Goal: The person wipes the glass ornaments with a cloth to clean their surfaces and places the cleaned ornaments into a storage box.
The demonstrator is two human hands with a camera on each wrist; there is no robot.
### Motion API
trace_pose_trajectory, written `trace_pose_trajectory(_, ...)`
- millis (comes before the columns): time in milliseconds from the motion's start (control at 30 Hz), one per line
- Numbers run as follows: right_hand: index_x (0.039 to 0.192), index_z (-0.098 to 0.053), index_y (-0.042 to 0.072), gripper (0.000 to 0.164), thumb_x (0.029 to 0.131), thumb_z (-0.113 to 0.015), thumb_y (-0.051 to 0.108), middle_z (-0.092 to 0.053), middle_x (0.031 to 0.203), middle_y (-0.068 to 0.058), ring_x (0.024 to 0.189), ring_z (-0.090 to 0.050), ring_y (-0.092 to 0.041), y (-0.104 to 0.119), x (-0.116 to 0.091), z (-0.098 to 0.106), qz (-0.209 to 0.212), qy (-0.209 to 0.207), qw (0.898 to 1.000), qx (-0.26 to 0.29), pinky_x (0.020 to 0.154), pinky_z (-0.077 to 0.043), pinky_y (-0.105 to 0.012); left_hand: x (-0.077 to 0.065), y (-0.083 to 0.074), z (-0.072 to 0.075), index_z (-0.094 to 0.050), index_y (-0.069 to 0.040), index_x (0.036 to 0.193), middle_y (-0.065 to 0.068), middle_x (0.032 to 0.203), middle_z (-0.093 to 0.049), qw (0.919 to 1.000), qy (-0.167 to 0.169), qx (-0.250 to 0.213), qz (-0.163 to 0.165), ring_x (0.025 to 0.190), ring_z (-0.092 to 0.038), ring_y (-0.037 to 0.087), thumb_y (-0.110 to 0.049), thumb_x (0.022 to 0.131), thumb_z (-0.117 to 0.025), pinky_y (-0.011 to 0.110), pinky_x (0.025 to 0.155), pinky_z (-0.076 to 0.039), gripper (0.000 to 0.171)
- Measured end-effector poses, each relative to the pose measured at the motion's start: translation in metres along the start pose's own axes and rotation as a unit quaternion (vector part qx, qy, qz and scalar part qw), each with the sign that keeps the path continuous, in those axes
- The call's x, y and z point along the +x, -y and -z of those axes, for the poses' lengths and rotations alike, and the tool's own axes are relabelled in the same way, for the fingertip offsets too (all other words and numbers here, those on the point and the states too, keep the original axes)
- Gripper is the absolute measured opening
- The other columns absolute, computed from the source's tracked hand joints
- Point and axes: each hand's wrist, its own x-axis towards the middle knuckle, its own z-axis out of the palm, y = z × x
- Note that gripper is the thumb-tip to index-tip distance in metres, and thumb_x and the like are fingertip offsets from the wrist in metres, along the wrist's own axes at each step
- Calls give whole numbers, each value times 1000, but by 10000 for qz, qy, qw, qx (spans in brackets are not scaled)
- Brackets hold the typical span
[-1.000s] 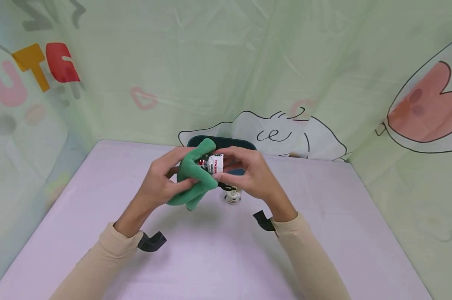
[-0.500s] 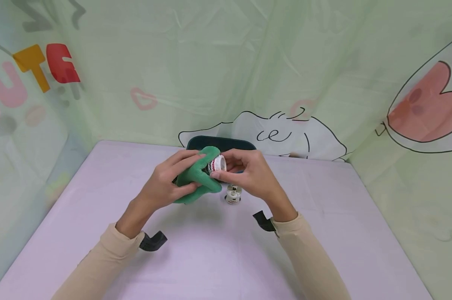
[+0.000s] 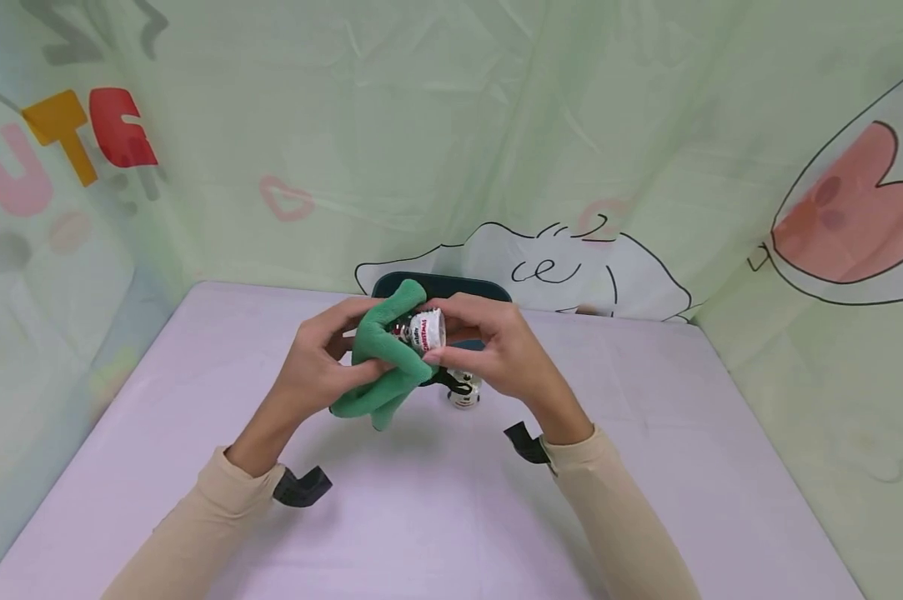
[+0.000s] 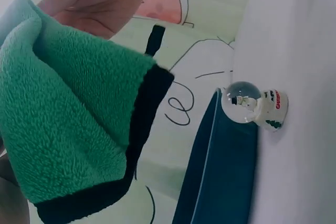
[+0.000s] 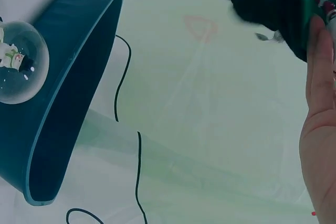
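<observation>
My left hand (image 3: 312, 358) grips a green towel (image 3: 391, 348) with a dark edge, which hangs in folds. The towel lies around the glass part of a snow globe (image 3: 425, 331), tipped on its side, its white lettered base facing right. My right hand (image 3: 496, 342) pinches that base between thumb and fingers. The globe's glass is mostly hidden by the towel. In the left wrist view the towel (image 4: 68, 108) fills the left side. A second snow globe (image 4: 273, 109) with a snowman inside stands upright on the table, beneath my right hand in the head view.
Behind the hands stands a dark teal bin (image 3: 451, 285), close to the standing globe; its rim (image 5: 79, 51) shows in the right wrist view. A pale lilac cloth covers the table (image 3: 436, 517). Printed green curtains (image 3: 451, 150) rise behind and at the sides.
Half a second ago my left fingers lay over the towel; now they are behind it and its flap stands higher. The held globe's base has turned, showing more lettering.
</observation>
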Motion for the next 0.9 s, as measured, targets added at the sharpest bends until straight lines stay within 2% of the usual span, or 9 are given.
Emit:
trace_pose_trajectory(133, 126, -67, 2, 48, 82, -85, 5, -68, 107, -4, 92, -69, -17, -1, 1, -1, 226, 41, 9995, -233, 84, -62, -33, 0, 0, 3, -61, 6, 129, 13, 119, -68, 9998, 64, -143, 80, 103, -67, 18, 19, 76, -77, 33, 82, -62, 57)
trace_pose_trajectory(333, 127, -67, 2, 48, 87, -81, 24, -65, 114, -7, 98, -68, -17, -2, 2, -2, 604, 75, 9969, -489, 86, -61, -33, -2, 0, 6, -60, 4, 132, 10, 120, -68, 9990, 29, -82, 429, 102, -68, 17, 14, 79, -77, 33, 82, -62, 57)
trace_pose_trajectory(400, 127, -67, 2, 47, 88, -80, 26, -65, 116, -8, 100, -66, -18, -2, 4, -2, 753, 84, 9954, -594, 86, -60, -33, -3, 0, 7, -60, 3, 133, 9, 118, -68, 9984, -21, -82, 557, 100, -69, 17, 14, 80, -76, 32, 82, -62, 57)
trace_pose_trajectory(533, 126, -68, 1, 46, 85, -83, 16, -65, 121, -10, 107, -64, -20, -2, 5, -2, 1087, 47, 9902, -880, 87, -58, -29, -3, -1, 8, -60, 2, 133, 4, 114, -69, 9966, -108, -225, 787, 96, -70, 17, 13, 81, -75, 32, 79, -62, 55)
trace_pose_trajectory(700, 125, -69, 0, 48, 80, -85, 1, -65, 124, -12, 117, -62, -25, -6, 7, -2, 1514, -20, 9809, -1218, 95, -55, -31, -1, -2, 9, -58, 2, 136, 0, 114, -69, 9934, -161, -436, 1049, 96, -71, 18, 11, 83, -74, 33, 80, -62, 56)
trace_pose_trajectory(900, 123, -69, 0, 44, 81, -83, -1, -65, 125, -14, 119, -63, -27, -7, 7, -1, 1686, -30, 9765, -1340, 99, -54, -34, 0, -4, 10, -59, -2, 137, 1, 114, -69, 9900, -101, -465, 1328, 96, -70, 21, 4, 86, -75, 33, 79, -62, 54)
